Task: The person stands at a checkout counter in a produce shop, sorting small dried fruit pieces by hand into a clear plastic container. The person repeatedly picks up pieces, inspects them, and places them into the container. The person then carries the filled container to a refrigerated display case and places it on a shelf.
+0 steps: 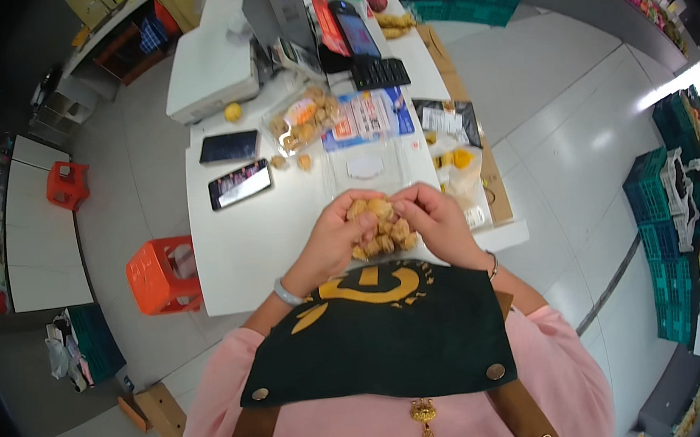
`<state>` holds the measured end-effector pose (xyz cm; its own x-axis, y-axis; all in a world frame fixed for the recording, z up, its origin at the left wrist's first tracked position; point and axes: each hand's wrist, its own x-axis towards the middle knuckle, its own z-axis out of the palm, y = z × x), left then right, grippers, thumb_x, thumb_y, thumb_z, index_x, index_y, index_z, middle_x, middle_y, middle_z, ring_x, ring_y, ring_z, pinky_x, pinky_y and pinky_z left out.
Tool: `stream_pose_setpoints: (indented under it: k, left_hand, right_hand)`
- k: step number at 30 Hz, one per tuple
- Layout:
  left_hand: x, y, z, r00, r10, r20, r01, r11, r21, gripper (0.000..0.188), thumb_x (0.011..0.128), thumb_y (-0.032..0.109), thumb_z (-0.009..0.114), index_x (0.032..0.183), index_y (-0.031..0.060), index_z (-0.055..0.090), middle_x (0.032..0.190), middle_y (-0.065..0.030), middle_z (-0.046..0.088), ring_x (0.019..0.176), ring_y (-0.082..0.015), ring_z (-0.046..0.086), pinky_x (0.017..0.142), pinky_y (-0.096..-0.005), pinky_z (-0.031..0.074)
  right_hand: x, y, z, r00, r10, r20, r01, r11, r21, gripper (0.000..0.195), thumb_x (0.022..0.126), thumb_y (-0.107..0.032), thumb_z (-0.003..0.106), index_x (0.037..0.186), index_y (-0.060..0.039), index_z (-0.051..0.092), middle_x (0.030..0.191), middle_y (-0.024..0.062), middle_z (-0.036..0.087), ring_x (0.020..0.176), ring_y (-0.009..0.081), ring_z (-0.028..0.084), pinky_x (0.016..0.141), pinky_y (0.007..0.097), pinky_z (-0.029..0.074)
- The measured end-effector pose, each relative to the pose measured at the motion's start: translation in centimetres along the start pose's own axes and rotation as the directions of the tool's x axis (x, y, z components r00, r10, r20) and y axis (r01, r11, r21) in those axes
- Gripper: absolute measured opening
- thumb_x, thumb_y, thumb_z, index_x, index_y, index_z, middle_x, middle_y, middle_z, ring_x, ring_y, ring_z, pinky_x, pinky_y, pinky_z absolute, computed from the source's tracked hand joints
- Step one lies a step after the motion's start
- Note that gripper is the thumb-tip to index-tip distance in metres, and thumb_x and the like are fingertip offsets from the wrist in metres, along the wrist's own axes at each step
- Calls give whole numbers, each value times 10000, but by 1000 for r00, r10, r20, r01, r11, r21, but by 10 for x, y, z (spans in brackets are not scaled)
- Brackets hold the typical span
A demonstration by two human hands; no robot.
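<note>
My left hand (341,224) is closed around a tan, papery-husked fruit, likely a husked physalis (378,208), above a clear plastic box. With thumb and forefinger, my right hand (429,213) pinches the right side of the same fruit. More of the husked fruits (390,240) fill the box bottom beneath my hands, close to the apron. The box's clear lid (365,167) lies beyond my fingers and bears a pale label. Further away stands a filled clear box of the same fruits (303,118) with an orange label. Two loose fruits (304,162) rest near it.
Two phones (240,184) lie on the white counter (232,250), left of my hands. Beyond are a yellow fruit (232,112), a white scale or box (213,73) and a payment terminal with keypad (379,73). Bagged goods (462,175) sit at right; an orange stool (161,277) stands left.
</note>
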<state>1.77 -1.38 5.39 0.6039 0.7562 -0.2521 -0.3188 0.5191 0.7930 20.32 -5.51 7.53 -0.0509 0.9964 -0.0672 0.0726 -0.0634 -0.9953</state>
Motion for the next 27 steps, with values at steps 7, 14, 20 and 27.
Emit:
stream_pose_setpoints:
  k: [7, 14, 20, 27]
  left_hand:
    - [4, -22, -25, 949, -47, 311, 175, 901, -397, 357, 876, 109, 636, 1209, 117, 510, 996, -73, 585, 654, -101, 485, 592, -226, 409]
    - [-1, -18, -23, 958, -5, 285, 112, 926, -361, 311, 866, 64, 634, 1159, 112, 541, 1011, -76, 564, 725, -123, 524, 613, -237, 439]
    - [1, -18, -24, 960, -39, 279, 137, 931, -339, 297, 878, 80, 626, 1159, 97, 533, 1062, -88, 564, 803, -132, 552, 614, -239, 451]
    - [12, -16, -21, 977, -211, 23, 209, 974, 82, 270, 899, 120, 582, 1153, 77, 502, 955, -62, 567, 768, -132, 587, 546, -237, 448]
  right_hand:
    - [-5, -12, 1, 997, 1, 74, -12, 988, 154, 125, 929, -126, 563, 948, -7, 597, 761, 18, 628, 696, 65, 574, 646, 216, 467]
    - [-14, -20, 7, 983, -182, 30, 184, 971, -152, 127, 824, -105, 680, 918, -64, 605, 753, 10, 616, 639, 102, 569, 596, 236, 465]
    - [-8, -11, 6, 870, -493, 18, 449, 776, -444, 134, 753, -86, 683, 867, -88, 612, 727, 50, 596, 640, 244, 592, 574, 329, 470]
    - [5, 30, -11, 961, -276, -4, 231, 811, -538, 95, 770, -112, 647, 864, -105, 632, 794, 68, 622, 711, 271, 612, 619, 354, 485]
